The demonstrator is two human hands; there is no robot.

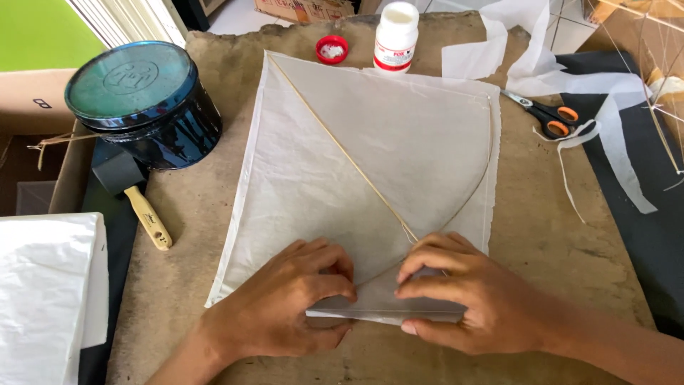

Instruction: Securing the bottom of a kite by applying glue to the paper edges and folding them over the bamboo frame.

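A white paper kite (399, 142) lies flat on a worn brown board (556, 242), with a straight bamboo spine (335, 142) and a curved bow stick (477, 185) on it. My left hand (285, 303) and my right hand (463, 292) rest on the kite's near corner. Both press a folded paper flap (385, 308) down with fingertips, thumbs under the edge. The two hands almost meet where the spine ends.
A dark round lidded tin (142, 100) stands at the left, a wooden-handled tool (148, 217) beside it. A white glue bottle (396, 36) and its red cap (332, 50) sit at the far edge. Orange-handled scissors (548, 115) and paper strips (613, 135) lie right. Stacked white paper (43, 292) lies near left.
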